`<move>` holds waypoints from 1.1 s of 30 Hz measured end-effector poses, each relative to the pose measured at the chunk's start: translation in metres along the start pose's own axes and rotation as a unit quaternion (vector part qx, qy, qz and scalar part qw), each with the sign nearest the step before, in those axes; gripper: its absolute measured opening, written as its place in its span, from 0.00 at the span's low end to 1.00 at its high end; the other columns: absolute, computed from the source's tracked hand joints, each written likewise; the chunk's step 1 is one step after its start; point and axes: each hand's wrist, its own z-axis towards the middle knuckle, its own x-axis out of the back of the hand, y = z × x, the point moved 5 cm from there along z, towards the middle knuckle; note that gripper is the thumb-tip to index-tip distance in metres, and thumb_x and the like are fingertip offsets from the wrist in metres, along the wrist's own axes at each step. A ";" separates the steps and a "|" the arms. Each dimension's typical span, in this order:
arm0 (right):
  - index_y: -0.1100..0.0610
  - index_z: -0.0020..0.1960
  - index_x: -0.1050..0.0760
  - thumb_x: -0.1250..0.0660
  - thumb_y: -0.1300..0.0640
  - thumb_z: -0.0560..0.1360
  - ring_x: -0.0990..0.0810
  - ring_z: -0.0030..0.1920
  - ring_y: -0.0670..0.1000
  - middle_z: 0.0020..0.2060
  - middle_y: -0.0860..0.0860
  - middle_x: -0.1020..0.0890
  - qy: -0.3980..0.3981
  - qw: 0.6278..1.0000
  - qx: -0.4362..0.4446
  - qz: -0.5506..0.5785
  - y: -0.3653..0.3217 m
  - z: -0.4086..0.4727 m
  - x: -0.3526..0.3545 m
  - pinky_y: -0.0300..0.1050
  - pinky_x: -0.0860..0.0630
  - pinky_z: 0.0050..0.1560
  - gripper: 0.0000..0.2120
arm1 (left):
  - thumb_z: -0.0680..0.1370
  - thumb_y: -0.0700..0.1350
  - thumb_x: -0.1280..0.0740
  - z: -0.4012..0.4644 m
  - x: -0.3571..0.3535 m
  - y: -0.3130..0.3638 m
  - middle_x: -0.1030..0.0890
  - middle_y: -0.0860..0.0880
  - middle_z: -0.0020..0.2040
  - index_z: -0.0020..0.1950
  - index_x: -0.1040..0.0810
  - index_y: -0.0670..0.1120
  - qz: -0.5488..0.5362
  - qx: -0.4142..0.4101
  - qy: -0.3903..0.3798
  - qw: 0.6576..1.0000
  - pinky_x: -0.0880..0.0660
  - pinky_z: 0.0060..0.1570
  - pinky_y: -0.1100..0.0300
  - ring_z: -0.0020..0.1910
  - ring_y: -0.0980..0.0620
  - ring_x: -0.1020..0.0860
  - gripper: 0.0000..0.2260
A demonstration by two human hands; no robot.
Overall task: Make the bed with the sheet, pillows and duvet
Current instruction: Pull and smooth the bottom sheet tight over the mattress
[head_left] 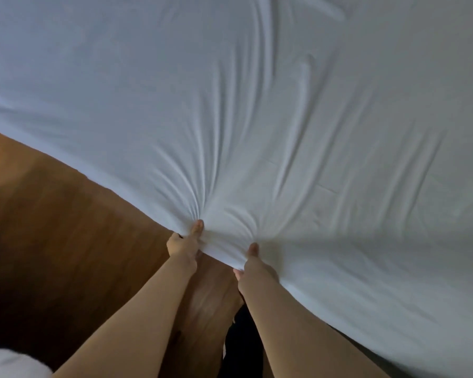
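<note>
Both hands, left hand [183, 242] and right hand [253, 261], clenched on the white sheet [257, 118] edge, presumably drawing it taut. Beyond the fingers [197, 227], spread across the bed, creases fanning away. Pillows, duvet unseen.

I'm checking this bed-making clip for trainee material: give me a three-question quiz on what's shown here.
1. True or false: both hands grip the white sheet at its near edge.
2. What lies under the left hand: A carpet, B wooden floor, C tiles?
3. Fill in: creases in the sheet fan out from the ____.

Key: 1 true, the right hand pinches it too. 2 B. 3 hands.
</note>
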 end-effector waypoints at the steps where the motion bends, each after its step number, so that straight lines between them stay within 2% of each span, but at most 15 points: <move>1: 0.67 0.65 0.31 0.35 0.39 0.78 0.19 0.50 0.58 0.44 0.56 0.25 -0.017 1.000 -0.007 -0.001 -0.004 -0.003 -0.001 0.51 0.16 0.49 0.33 | 0.73 0.48 0.23 0.000 0.001 0.002 0.20 0.47 0.50 0.57 0.25 0.42 0.001 0.003 -0.028 1.000 0.20 0.51 0.50 0.47 0.47 0.20 0.19; 3: 0.64 0.64 0.30 0.32 0.41 0.78 0.19 0.46 0.58 0.51 0.60 0.23 -0.025 0.998 -0.054 0.019 -0.016 -0.015 0.004 0.50 0.16 0.45 0.29 | 0.72 0.48 0.23 0.004 0.009 0.007 0.20 0.45 0.54 0.57 0.25 0.42 0.033 0.006 -0.041 0.999 0.20 0.54 0.48 0.50 0.46 0.20 0.19; 5: 0.66 0.61 0.31 0.25 0.41 0.72 0.18 0.48 0.63 0.53 0.64 0.23 -0.016 0.990 -0.143 -0.002 -0.028 -0.035 0.015 0.53 0.17 0.43 0.33 | 0.67 0.52 0.20 0.004 0.010 0.018 0.21 0.44 0.57 0.62 0.28 0.39 0.076 0.007 -0.033 0.997 0.21 0.57 0.46 0.54 0.44 0.21 0.30; 7: 0.68 0.67 0.33 0.26 0.38 0.70 0.17 0.44 0.65 0.58 0.68 0.22 -0.031 0.978 -0.194 -0.074 -0.040 -0.047 0.028 0.54 0.17 0.37 0.41 | 0.64 0.51 0.18 -0.002 0.011 0.037 0.27 0.43 0.64 0.70 0.37 0.38 0.148 -0.030 0.038 0.988 0.25 0.62 0.44 0.61 0.42 0.25 0.43; 9: 0.61 0.71 0.35 0.31 0.34 0.73 0.17 0.39 0.68 0.62 0.70 0.23 -0.071 0.964 -0.191 -0.169 -0.052 -0.052 0.029 0.49 0.16 0.35 0.39 | 0.67 0.48 0.20 -0.019 0.008 0.064 0.38 0.41 0.73 0.77 0.48 0.40 0.266 -0.105 0.144 0.947 0.31 0.67 0.43 0.71 0.39 0.36 0.49; 11: 0.55 0.72 0.34 0.38 0.33 0.77 0.16 0.40 0.68 0.52 0.68 0.18 -0.064 0.935 -0.145 -0.317 -0.069 -0.053 0.025 0.50 0.15 0.42 0.33 | 0.71 0.52 0.23 -0.034 -0.004 0.090 0.52 0.43 0.80 0.80 0.59 0.45 0.374 -0.187 0.176 0.891 0.35 0.71 0.41 0.77 0.40 0.48 0.53; 13: 0.59 0.63 0.28 0.43 0.37 0.78 0.14 0.38 0.62 0.38 0.62 0.15 -0.014 0.898 -0.027 -0.438 -0.098 -0.051 0.017 0.53 0.15 0.45 0.27 | 0.73 0.55 0.25 -0.040 -0.026 0.109 0.61 0.48 0.81 0.80 0.65 0.49 0.473 -0.270 0.144 0.826 0.38 0.73 0.41 0.80 0.42 0.57 0.54; 15: 0.59 0.56 0.22 0.43 0.39 0.78 0.14 0.43 0.57 0.42 0.56 0.15 0.039 0.869 0.124 -0.477 -0.136 -0.051 0.005 0.50 0.17 0.49 0.25 | 0.73 0.56 0.26 -0.043 -0.055 0.125 0.65 0.51 0.80 0.79 0.67 0.54 0.541 -0.337 0.092 0.765 0.40 0.74 0.42 0.80 0.44 0.60 0.54; 17: 0.58 0.58 0.23 0.43 0.39 0.80 0.18 0.53 0.56 0.51 0.54 0.17 0.079 0.846 0.208 -0.485 -0.174 -0.058 -0.003 0.44 0.24 0.50 0.23 | 0.72 0.56 0.25 -0.048 -0.089 0.142 0.67 0.53 0.80 0.79 0.68 0.57 0.584 -0.394 0.061 0.707 0.42 0.75 0.41 0.80 0.45 0.61 0.54; 18: 0.58 0.61 0.25 0.43 0.39 0.81 0.20 0.57 0.56 0.56 0.54 0.19 0.099 0.832 0.235 -0.493 -0.189 -0.061 -0.007 0.45 0.26 0.51 0.24 | 0.71 0.56 0.25 -0.049 -0.100 0.148 0.68 0.54 0.79 0.78 0.68 0.59 0.598 -0.412 0.043 0.687 0.43 0.75 0.40 0.80 0.45 0.62 0.55; 21: 0.61 0.70 0.35 0.41 0.36 0.79 0.30 0.69 0.59 0.67 0.58 0.27 0.106 0.800 0.268 -0.526 -0.225 -0.049 -0.014 0.51 0.29 0.62 0.32 | 0.70 0.57 0.24 -0.042 -0.135 0.157 0.70 0.55 0.78 0.76 0.71 0.61 0.656 -0.410 -0.003 0.634 0.42 0.72 0.34 0.79 0.44 0.63 0.57; 23: 0.65 0.76 0.45 0.35 0.35 0.76 0.40 0.75 0.63 0.73 0.62 0.37 0.077 0.801 0.230 -0.547 -0.232 -0.032 -0.019 0.55 0.36 0.71 0.44 | 0.69 0.57 0.23 -0.033 -0.149 0.156 0.71 0.54 0.78 0.75 0.73 0.61 0.687 -0.392 -0.005 0.612 0.40 0.70 0.30 0.79 0.41 0.64 0.59; 25: 0.67 0.77 0.50 0.30 0.34 0.71 0.42 0.76 0.64 0.74 0.64 0.40 0.087 0.796 0.197 -0.566 -0.231 -0.018 -0.027 0.58 0.40 0.73 0.52 | 0.67 0.59 0.23 -0.025 -0.156 0.157 0.73 0.53 0.77 0.74 0.75 0.59 0.712 -0.384 0.016 0.588 0.42 0.69 0.28 0.78 0.38 0.66 0.61; 27: 0.67 0.75 0.46 0.26 0.34 0.67 0.38 0.73 0.64 0.72 0.64 0.36 0.137 0.790 0.172 -0.573 -0.228 -0.012 -0.038 0.56 0.35 0.70 0.54 | 0.66 0.62 0.24 -0.019 -0.158 0.158 0.75 0.51 0.76 0.74 0.76 0.57 0.731 -0.375 0.020 0.570 0.43 0.68 0.27 0.77 0.35 0.67 0.63; 33: 0.61 0.66 0.36 0.21 0.37 0.61 0.29 0.63 0.59 0.61 0.59 0.29 0.264 0.774 0.146 -0.557 -0.224 -0.005 -0.055 0.51 0.30 0.58 0.46 | 0.59 0.68 0.23 -0.011 -0.176 0.172 0.77 0.42 0.74 0.73 0.80 0.49 0.773 -0.345 0.038 0.531 0.42 0.65 0.24 0.74 0.26 0.66 0.71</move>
